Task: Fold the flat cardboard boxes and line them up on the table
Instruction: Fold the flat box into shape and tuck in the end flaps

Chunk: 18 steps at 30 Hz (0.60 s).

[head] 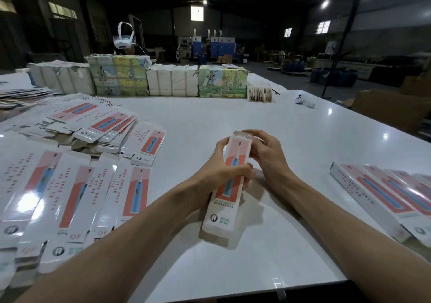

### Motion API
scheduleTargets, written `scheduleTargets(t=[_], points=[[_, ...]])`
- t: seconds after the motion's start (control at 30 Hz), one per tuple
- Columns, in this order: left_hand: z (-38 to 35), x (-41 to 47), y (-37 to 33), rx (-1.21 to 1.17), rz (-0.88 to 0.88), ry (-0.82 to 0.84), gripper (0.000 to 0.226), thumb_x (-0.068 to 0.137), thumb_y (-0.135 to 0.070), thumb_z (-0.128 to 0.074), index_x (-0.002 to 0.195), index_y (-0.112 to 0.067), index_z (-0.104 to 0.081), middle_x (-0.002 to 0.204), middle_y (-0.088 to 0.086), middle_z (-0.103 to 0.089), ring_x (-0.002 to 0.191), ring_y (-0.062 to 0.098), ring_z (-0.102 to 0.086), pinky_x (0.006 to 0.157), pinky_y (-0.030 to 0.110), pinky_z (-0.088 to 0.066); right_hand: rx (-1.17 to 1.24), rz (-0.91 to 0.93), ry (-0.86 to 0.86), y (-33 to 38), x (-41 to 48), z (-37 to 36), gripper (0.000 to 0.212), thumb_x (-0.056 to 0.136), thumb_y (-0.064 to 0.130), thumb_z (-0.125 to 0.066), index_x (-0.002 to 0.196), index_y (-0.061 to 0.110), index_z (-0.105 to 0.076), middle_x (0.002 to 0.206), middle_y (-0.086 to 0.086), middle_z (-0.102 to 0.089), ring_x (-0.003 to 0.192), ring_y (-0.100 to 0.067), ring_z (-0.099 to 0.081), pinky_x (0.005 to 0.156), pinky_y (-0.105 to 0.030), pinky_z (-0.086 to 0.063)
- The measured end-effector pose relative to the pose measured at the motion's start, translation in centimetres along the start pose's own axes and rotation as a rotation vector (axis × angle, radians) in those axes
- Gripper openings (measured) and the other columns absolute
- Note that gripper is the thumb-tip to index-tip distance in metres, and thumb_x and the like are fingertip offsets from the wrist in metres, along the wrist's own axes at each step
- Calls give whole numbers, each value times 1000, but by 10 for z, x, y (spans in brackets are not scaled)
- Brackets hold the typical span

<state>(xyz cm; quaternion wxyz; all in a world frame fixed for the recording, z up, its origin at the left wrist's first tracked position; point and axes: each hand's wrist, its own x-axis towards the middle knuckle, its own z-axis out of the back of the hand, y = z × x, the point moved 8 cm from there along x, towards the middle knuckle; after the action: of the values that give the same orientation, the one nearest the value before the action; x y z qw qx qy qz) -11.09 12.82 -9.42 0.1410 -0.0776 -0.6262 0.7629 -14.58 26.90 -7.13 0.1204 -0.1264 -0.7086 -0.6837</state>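
Observation:
A long white box with a red panel and a blue toothbrush picture is held above the white table in the middle of the view. My left hand grips its middle, thumb across the front. My right hand curls round its far end, where a flap sits. Flat boxes of the same print lie side by side at the left. Folded boxes lie in a row at the right edge.
A loose heap of flat boxes lies at the back left. Wrapped bundles of cartons stand along the far side, with a headset behind them. A small white object lies at the back right.

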Motion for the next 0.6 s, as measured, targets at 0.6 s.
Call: scheduleTargets(t=[0.6], points=[[8,7,4,60,-50,-77,88,85,-24,-87,138,-50,-20,111,2,-61,75,18,-76,61,20,-59,299,-150,88,2,3,-6,16,98,4,-66,97,6,-82,101,-14,-78,90,-25,-76,70,-30,-62]])
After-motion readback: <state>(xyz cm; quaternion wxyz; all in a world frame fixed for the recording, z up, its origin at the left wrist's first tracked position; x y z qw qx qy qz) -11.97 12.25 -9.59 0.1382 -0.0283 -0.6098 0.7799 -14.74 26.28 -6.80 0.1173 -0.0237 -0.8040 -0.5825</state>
